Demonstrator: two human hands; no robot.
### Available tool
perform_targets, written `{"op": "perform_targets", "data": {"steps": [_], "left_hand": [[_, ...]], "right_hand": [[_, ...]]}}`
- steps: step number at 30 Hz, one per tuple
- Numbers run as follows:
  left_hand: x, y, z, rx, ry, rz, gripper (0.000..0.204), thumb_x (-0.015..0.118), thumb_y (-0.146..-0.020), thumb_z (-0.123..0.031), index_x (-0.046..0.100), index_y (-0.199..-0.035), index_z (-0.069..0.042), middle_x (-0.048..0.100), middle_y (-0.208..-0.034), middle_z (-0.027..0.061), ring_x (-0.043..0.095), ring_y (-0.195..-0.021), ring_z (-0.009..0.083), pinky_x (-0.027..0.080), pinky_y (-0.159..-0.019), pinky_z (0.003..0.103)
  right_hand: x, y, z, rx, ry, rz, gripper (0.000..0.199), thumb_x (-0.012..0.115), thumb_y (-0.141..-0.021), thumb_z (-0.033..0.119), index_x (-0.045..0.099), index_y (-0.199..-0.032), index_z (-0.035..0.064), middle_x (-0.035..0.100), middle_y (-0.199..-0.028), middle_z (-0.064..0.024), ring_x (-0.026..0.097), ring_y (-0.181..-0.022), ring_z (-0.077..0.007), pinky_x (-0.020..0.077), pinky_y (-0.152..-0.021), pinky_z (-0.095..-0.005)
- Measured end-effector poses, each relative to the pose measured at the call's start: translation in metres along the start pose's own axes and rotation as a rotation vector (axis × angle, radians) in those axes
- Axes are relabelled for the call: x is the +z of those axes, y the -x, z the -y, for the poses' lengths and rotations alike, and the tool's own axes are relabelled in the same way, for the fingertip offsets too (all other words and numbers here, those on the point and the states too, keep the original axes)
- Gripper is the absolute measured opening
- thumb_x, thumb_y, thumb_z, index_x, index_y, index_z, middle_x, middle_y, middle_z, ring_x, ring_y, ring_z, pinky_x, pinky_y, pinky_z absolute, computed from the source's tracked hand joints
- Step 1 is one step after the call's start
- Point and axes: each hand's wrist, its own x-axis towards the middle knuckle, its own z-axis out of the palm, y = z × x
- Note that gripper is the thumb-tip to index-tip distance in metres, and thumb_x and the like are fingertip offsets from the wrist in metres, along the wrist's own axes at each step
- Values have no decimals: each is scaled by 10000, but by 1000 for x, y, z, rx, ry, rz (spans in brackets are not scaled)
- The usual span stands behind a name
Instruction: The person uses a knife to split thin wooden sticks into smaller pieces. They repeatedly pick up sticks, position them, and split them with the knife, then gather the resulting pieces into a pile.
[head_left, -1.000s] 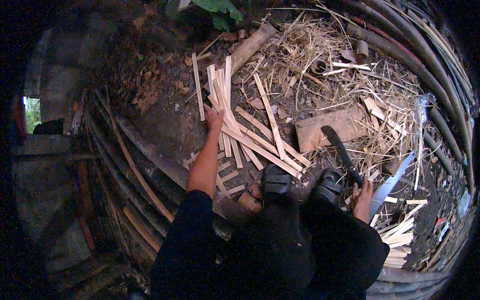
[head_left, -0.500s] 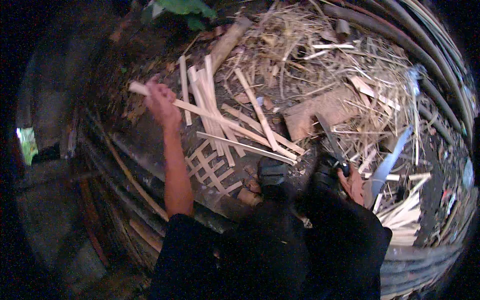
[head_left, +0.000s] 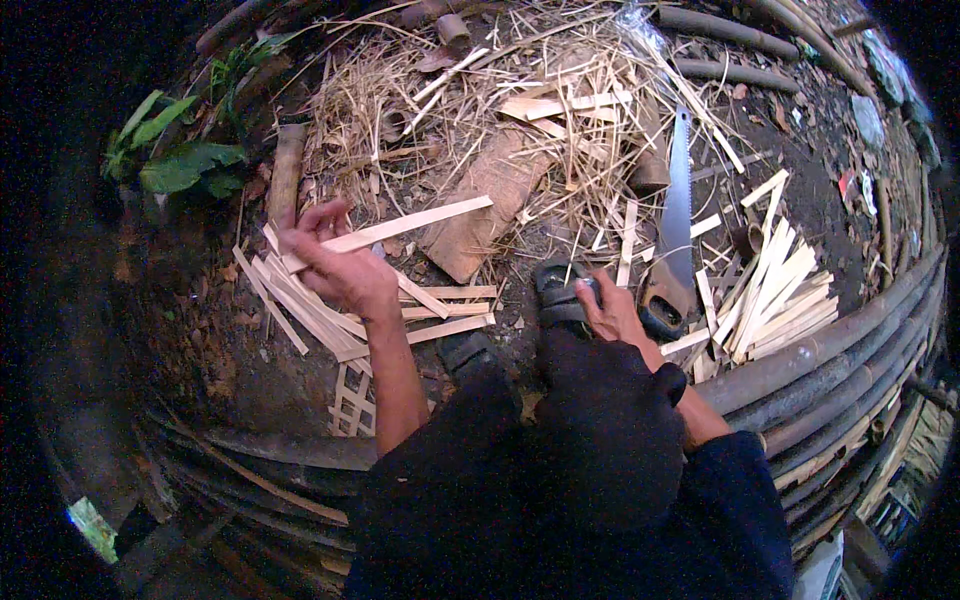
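Note:
My left hand (head_left: 345, 268) is raised at centre left, its fingers partly spread around a pale flat bamboo strip (head_left: 425, 220). The strip's free end points right, over a brown wooden block (head_left: 490, 205) on the ground. Beneath this hand lie several more loose strips (head_left: 310, 305), with a small woven bamboo lattice (head_left: 352, 400) nearer me. Low by my knee and sandal, my right hand (head_left: 612, 310) is closed around the dark handle of a knife (head_left: 588, 284); its blade hardly shows. A handsaw (head_left: 679, 200) lies just to the right of it.
Tangled shavings (head_left: 370, 100) cover the far ground. A heap of cut strips (head_left: 785, 295) lies at the right, beside stacked bamboo poles (head_left: 800, 375). A short bamboo length (head_left: 287, 165) and a green leafy plant (head_left: 190, 165) stand at the far left.
The whole view has turned, so the saw and strip heap appear farther in. The strip in my left hand now slants up to the right instead of down. The knife's blade has mostly gone from sight.

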Motion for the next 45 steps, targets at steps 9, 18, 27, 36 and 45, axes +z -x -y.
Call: {"op": "perform_targets", "data": {"steps": [9,18,27,36,45], "left_hand": [[12,43,1,98,-124,-24,471,335,-977,-505,359,-751,-92,255,-591,-23,259,-536,99,244,-507,256],[19,44,-2,89,-82,41,472,317,-984,-496,323,-719,-105,250,-611,-21,255,-553,97,263,-522,261],[26,40,-2,92,-95,-33,450,356,-980,-473,381,-745,-90,296,-699,-4,317,-659,122,298,-639,275],[39,9,10,90,46,-6,438,406,-960,-495,415,-823,-78,390,-679,21,405,-647,140,363,-657,284],[58,22,2,-19,66,1,365,455,-974,-401,434,-828,-67,357,-666,-4,375,-639,120,351,-635,266]], "right_hand": [[10,-24,104,-285,-210,369,312,530,-920,353,542,-1090,91,603,-710,-210,614,-691,-404,474,-603,-437],[31,-65,-34,17,158,78,509,459,-908,492,564,-967,-2,630,-753,-263,627,-744,-436,501,-658,-516],[19,-23,64,-168,-56,240,387,496,-915,428,530,-1084,81,612,-760,-257,593,-758,-463,470,-668,-504],[14,-53,7,47,-47,116,491,445,-932,460,584,-1072,11,637,-879,-278,615,-849,-448,483,-766,-500],[24,-33,84,-170,-170,139,399,485,-920,441,548,-1076,79,621,-778,-254,606,-779,-446,470,-683,-498]]}}
